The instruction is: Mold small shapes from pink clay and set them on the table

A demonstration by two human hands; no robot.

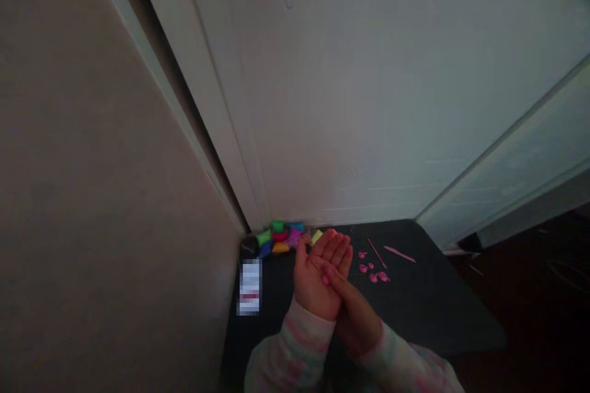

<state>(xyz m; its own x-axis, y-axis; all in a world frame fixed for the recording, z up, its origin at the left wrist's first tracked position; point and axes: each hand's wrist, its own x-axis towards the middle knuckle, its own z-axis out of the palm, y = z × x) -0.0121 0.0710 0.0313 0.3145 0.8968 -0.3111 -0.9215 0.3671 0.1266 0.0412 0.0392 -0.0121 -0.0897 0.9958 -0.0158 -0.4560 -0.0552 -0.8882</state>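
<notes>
My left hand [318, 276] is turned palm up above the dark table, with its fingers stretched out. A small lump of pink modelling clay [326, 280] lies on its palm. My right hand [358, 313] comes in from the right and presses a digit against the clay; its other fingers are hidden behind the left hand. Right of the hands, several flattened pink clay pieces [373, 277] lie on the table. Beyond them are a thin pink stick [377, 253] and a pink pointed modelling tool [399, 253].
Several coloured clay packets [280, 247] are heaped at the table's back left, against a white panel [350, 104]. A blurred-out white rectangular item [249, 285] lies at the left edge of the dark table [428, 307]. A brown wall [115, 227] rises close on the left.
</notes>
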